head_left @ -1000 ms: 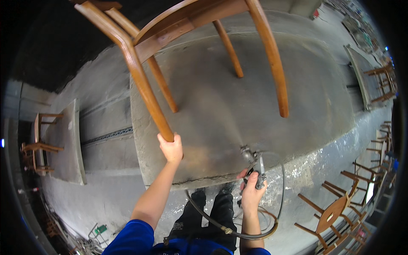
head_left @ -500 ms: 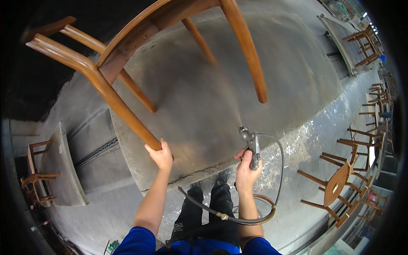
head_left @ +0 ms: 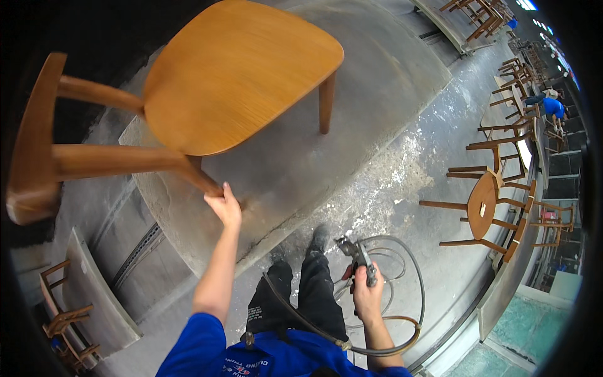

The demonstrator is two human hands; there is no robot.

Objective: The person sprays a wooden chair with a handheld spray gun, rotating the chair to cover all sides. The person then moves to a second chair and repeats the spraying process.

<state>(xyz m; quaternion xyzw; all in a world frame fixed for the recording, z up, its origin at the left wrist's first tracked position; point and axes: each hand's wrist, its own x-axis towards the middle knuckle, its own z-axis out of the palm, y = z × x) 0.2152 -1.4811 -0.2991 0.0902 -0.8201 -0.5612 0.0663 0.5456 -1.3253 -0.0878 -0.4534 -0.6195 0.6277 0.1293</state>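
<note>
A brown wooden chair (head_left: 245,75) fills the upper left, its broad seat facing up toward me and its backrest pointing left. My left hand (head_left: 225,206) is closed around the lower end of one of its legs. Below the chair lies a grey board (head_left: 295,179) stained with dark spray. Lower right, my right hand (head_left: 367,290) grips a metal spray gun (head_left: 358,256), its nozzle pointing up and left, away from my body. A dark hose (head_left: 419,270) loops from the gun past my right forearm. No spray mist shows at the nozzle.
Along the right stand several wooden chairs, one with a round panel (head_left: 482,206). Another chair (head_left: 63,314) rests by a tilted board (head_left: 94,283) at the lower left. A person in blue (head_left: 554,108) bends far off at the right. White splatter marks the floor (head_left: 402,176).
The chair has turned from its underside view to show its seat top, with its backrest swung lower left. My right hand has drawn the spray gun down, and the mist is gone.
</note>
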